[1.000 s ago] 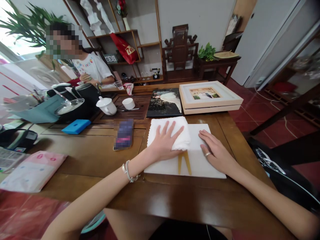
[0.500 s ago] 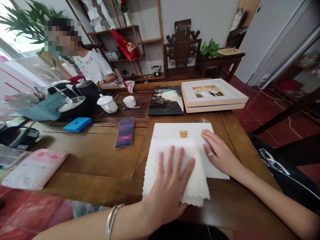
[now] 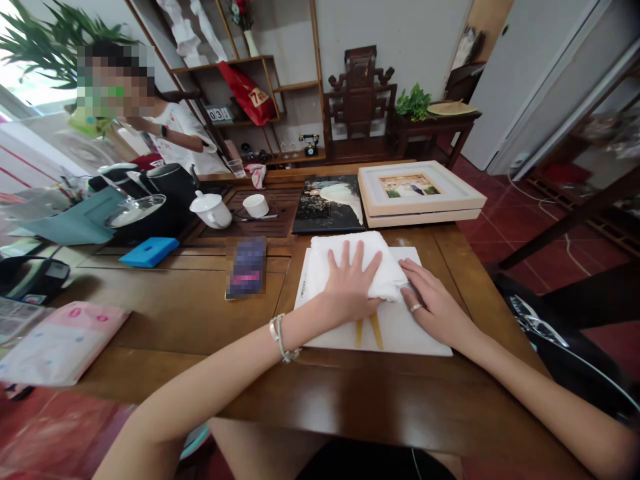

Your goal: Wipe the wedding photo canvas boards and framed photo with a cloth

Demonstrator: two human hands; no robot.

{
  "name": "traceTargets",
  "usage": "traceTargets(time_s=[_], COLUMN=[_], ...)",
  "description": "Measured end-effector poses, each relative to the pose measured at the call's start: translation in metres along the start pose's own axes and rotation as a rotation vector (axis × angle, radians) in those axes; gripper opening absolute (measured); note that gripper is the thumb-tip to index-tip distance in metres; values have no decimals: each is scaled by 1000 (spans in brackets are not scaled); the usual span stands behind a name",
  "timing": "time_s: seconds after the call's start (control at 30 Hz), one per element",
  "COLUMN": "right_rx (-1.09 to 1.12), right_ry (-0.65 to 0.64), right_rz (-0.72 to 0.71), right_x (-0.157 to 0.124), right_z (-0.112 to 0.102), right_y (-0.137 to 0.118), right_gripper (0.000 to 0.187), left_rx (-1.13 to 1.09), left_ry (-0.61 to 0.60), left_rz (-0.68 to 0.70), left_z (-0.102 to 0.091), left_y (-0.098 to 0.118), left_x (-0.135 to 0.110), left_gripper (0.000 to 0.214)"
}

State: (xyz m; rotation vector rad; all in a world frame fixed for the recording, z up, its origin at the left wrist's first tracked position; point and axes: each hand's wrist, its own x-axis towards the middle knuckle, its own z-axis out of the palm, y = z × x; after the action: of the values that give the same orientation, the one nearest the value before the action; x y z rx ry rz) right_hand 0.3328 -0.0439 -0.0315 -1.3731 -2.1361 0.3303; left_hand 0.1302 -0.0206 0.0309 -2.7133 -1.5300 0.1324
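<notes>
A white cloth (image 3: 320, 257) lies folded over the far part of a flat white board (image 3: 325, 337) on the wooden table. My left hand (image 3: 353, 283) presses flat on the cloth, fingers spread, a bracelet on the wrist. Below that hand, two gold-coloured strips (image 3: 375, 331) show on the board; their upper ends are hidden. My right hand (image 3: 435, 303), wearing a ring, rests with fingers stretched out on the board's right side, fingertips by the cloth's edge.
Behind the board lie a dark photo panel (image 3: 327, 207) and stacked light frames (image 3: 425, 213). To the left are a phone (image 3: 247, 267), a blue block (image 3: 149, 252), a white lidded cup (image 3: 211, 210) and a pink-white packet (image 3: 65, 340). A person (image 3: 185, 137) sits across the table.
My left hand has slid the cloth away from me to the board's far edge, uncovering the near part with the gold strips. My right hand stays in place. The person opposite has raised an arm.
</notes>
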Motion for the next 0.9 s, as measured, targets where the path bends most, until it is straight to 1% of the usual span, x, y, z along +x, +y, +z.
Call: traceTargets(time_s=[0.07, 0.13, 0.23, 0.33, 0.4, 0.43, 0.47, 0.53, 0.67, 0.73, 0.8, 0.87, 0.9], right_rx=[8, 20, 46, 63, 68, 70, 73, 81, 110, 125, 133, 125, 116], right_ry=[2, -9, -29, -34, -33, -34, -37, -42, -63, -60, -53, -62, -60], right_rz=[3, -12, -28, -27, -37, -41, -42, -44, -73, -67, -70, -105, -112], right_x=[0, -1, -2, -4, -4, -4, -3, -4, -6, -7, -8, -7, -6], right_z=[0, 0, -1, -1, -1, -2, -2, -3, -4, -3, -3, -2, -2], right_y=[1, 3, 6, 7, 7, 7, 7, 7, 10, 13, 15, 15, 15], right_gripper=[44, 47, 55, 56, 55, 55, 55, 57, 72, 77, 78, 76, 72], left_rx=[26, 65, 126, 145, 140, 136, 134, 142, 182, 196, 228, 262, 268], left_ry=[32, 76, 115, 155, 144, 135, 125, 117, 134, 134, 127, 115, 108], left_rz=[-3, 7, 40, 59, 56, 46, 36, -4, -81, -96, -104, -93, -75], left_z=[1, 3, 6, 8, 8, 8, 9, 10, 10, 7, 3, 0, 0], left_y=[6, 17, 42, 70, 83, 87, 88, 86, 73, 71, 77, 89, 97], left_x=[1, -9, -42, -80, -96, -99, -98, -87, -46, -32, -30, -40, -48], left_gripper=[88, 88, 92, 101, 105, 106, 105, 100, 92, 88, 82, 78, 78])
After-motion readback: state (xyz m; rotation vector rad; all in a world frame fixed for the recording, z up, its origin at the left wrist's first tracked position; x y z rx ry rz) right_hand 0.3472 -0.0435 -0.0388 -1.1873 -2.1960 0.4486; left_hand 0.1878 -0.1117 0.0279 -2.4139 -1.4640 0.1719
